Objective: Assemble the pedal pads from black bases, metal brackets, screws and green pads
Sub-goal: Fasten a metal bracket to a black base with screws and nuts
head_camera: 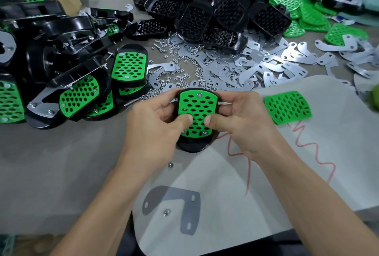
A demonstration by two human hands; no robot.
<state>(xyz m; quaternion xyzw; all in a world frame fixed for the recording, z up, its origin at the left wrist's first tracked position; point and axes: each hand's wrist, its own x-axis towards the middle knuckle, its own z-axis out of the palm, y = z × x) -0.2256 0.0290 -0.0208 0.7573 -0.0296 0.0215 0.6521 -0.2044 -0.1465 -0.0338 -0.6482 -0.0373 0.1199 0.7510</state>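
A: While both hands were on the piece, where did it lie?

B: Between them, dead centre, neither hand nearer. Left hand (pixel 158 124) and right hand (pixel 240 126) each grasped one side of the black oval plastic base (pixel 191 146). Fingers were curled under its edges. Both thumbs pressed on the green perforated plastic pad (pixel 196 110) seated on top.

A: Long axis?

B: Straight away from the person, the base's bare black end toward the wrists.

A: Counts?

B: Three silver screw heads (pixel 199 95) on the pad: one beyond the thumbs, two below them. One loose green perforated pad (pixel 287 107) lay right of the right hand, apart. One flat grey metal bracket (pixel 174 206) lay back between the forearms, closer to the left. Two small silver nuts (pixel 170 165): one just behind the left hand, one by the bracket. The finished pedals (pixel 129 65) left of the left hand and the bare black bases (pixel 225 15) and heaped metal brackets (pixel 256 65) beyond both hands were too many to count.

A: Next move?

B: Judged: fitting the bracket. The left hand had the shorter reach, drawing back toward the body.
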